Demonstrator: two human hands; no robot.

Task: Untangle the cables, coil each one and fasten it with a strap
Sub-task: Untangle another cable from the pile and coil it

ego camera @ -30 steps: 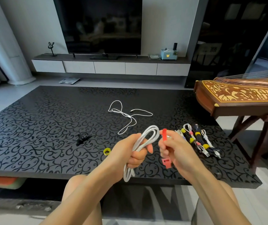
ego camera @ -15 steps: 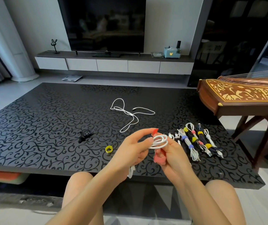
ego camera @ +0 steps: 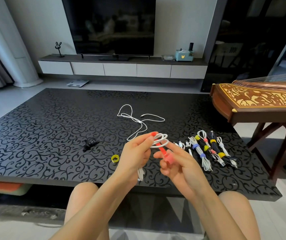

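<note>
**Red strap across a white coil, held in both hands**

The left hand [ego camera: 135, 153] grips a coiled white cable [ego camera: 162, 142] above the near part of the table. Thumb and forefinger pinch the top of the loops, the other fingers are curled round the bunch lower down, and the cable's ends hang out beneath the palm. A red fabric strap [ego camera: 162, 149] shows its tip at that pinch and runs down across the loops to the right hand [ego camera: 178, 163]. Its wider tab lies among that hand's fingers. It looks pinched between the thumb and a curled finger, though blur makes this unsure. The forefinger sticks out straight beside the coil.

Just left of the hands, a rolled yellow strap [ego camera: 115, 158] lies on the glossy black table with a scroll pattern [ego camera: 35, 135]. Farther left is a small black clump [ego camera: 90, 143]. Beyond the hands, a loose thin white cable [ego camera: 138, 118] sprawls uncoiled near the table's middle. To the right, a row of bundled cables [ego camera: 208, 149], white and dark, lies side by side, each bound with yellow, blue or pink straps.

Past the table's right edge stands a brown wooden zither with pale inlay [ego camera: 260, 104]. At the far wall, a large dark television [ego camera: 111, 25] sits above a long white low cabinet [ego camera: 121, 69]. The person's bare knees show below the table's near edge.
</note>
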